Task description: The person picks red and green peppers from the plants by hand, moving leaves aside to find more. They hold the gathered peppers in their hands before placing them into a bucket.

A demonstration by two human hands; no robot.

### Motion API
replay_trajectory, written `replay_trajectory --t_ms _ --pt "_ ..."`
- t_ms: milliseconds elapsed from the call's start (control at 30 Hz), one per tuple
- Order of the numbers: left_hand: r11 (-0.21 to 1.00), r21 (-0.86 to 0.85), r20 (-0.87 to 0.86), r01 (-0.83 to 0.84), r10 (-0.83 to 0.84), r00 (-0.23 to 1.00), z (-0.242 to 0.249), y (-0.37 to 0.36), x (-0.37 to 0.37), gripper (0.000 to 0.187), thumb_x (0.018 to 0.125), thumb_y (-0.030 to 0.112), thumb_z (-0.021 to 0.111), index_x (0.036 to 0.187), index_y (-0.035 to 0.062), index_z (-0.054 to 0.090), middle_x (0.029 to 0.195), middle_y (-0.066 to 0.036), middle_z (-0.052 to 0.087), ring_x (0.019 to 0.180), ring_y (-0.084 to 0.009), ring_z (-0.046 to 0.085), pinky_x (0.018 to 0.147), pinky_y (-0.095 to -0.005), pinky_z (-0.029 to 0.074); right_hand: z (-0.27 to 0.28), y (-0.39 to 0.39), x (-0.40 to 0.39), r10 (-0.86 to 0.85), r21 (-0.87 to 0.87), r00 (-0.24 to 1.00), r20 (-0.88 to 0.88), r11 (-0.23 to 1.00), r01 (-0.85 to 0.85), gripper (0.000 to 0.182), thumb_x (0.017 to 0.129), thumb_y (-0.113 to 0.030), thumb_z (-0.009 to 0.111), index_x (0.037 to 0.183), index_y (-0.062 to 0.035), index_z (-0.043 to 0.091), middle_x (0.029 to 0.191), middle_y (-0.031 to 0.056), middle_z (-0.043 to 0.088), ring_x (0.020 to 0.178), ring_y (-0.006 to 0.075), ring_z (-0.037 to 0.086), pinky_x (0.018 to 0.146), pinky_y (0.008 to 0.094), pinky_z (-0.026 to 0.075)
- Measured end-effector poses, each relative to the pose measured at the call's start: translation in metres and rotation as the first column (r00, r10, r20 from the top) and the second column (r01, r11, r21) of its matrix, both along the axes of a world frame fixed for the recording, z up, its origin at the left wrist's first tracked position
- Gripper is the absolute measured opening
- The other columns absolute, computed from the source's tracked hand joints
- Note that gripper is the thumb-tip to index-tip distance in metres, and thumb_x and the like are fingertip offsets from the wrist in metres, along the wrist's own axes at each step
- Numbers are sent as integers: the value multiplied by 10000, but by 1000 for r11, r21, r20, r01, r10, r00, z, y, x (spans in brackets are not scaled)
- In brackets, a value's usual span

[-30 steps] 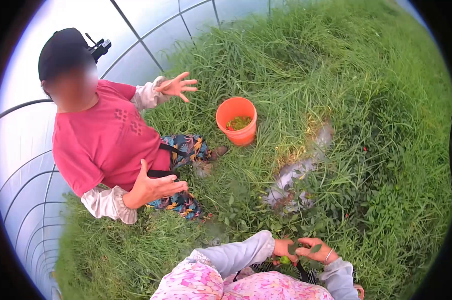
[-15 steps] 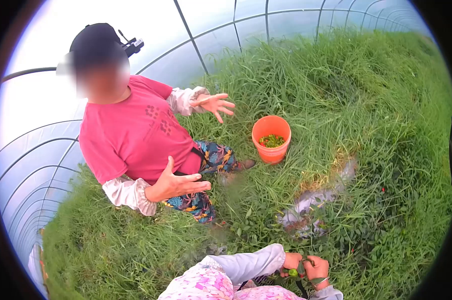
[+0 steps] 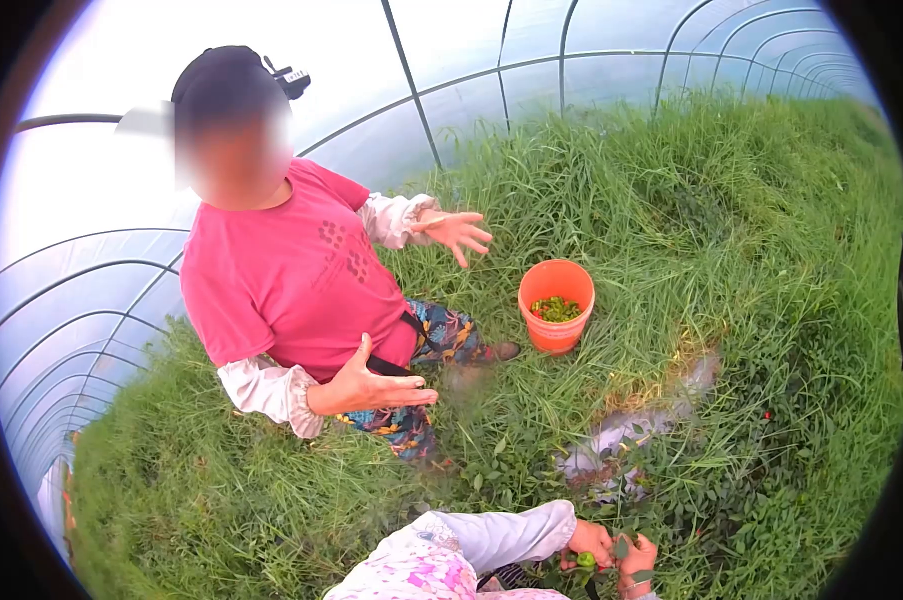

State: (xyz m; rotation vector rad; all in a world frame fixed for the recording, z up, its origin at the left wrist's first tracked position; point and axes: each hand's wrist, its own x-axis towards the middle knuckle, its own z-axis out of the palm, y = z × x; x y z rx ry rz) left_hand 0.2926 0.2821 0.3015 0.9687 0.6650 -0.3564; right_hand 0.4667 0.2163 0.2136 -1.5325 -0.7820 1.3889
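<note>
At the bottom of the head view, my left hand (image 3: 592, 541) is closed around a green pepper (image 3: 585, 561), which shows below its fingers. My right hand (image 3: 639, 556), with a band at the wrist, sits close beside it. Its fingers are closed on a leafy green stem (image 3: 621, 548); the finer grip is too small to make out. Pepper plants with dark leaves surround both hands.
Facing me on the left, a person in a pink shirt (image 3: 291, 270) holds both hands spread. An orange bucket (image 3: 556, 338) with green and red peppers (image 3: 555, 309) stands in the grass. Pale ground sheeting (image 3: 621, 435) shows between plants. A hooped plastic tunnel encloses the area.
The view has tilted slightly upward, so the person and bucket appear lower and farther right. My hands remain close together, with the green pepper still in the left one.
</note>
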Motion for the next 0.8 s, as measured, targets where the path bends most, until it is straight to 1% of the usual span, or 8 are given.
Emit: replay_trajectory --t_ms 200,267,300,367,567,667,733,800 --pt "1000 23 229 -19 13 973 -29 -39 13 286 835 251 613 1062 76 599 880 -33 620 692 -146 560 596 -325 484 -81 3 76 80 63 906 416 991 -117 73 775 -22 566 736 -1 624 529 26 527 468 68 441 429 268 337" --pt "988 96 296 -124 90 951 -31 -32 19 361 839 289 637 1114 57 608 1041 -30 628 929 -133 557 790 -311 461 -46 2 78 242 -170 930 276 965 -201 75 768 -57 613 808 1 639 558 43 559 472 89 475 429 272 365" --pt "972 -181 294 -149 198 935 -28 -26 15 207 829 199 599 997 79 595 767 -29 624 448 -141 557 387 -333 493 -50 -3 85 388 -225 879 278 915 -334 194 813 -122 587 969 -9 568 778 69 544 672 136 480 586 299 374" --pt "947 -225 284 -228 287 915 -3 -17 8 207 830 200 604 985 63 596 783 -28 625 472 -127 559 389 -314 482 -59 -15 87 667 -329 706 238 739 -588 462 902 -252 534 1292 -30 426 1216 122 515 1072 229 492 902 353 393" --pt "909 -221 370 -355 415 831 -22 -8 4 185 836 177 610 966 45 615 824 -22 623 686 -87 564 528 -243 464 56 -2 48 589 -312 793 -156 733 -605 641 813 -227 666 1336 -25 355 1266 137 473 1116 265 498 873 370 443" --pt "939 -101 416 -329 340 843 1 -3 -2 225 849 192 611 1016 42 608 888 2 611 828 -73 528 719 -228 417 78 5 39 413 -368 904 -112 828 -424 173 753 -106 662 890 -2 643 610 48 586 513 102 517 451 265 399" --pt "920 -169 325 -354 391 861 21 3 -11 239 847 201 612 1020 36 609 941 -11 618 873 -84 540 770 -239 431 24 -3 57 507 -60 659 556 815 -576 357 762 -266 672 992 3 623 810 78 649 625 155 596 586 289 492" --pt "930 -84 215 -357 367 905 25 16 -20 255 849 195 606 1039 26 600 974 -32 621 894 -109 563 800 -246 441 91 22 40 344 -373 935 -81 860 -349 246 826 -235 621 953 -24 631 684 18 578 557 83 499 497 229 406"
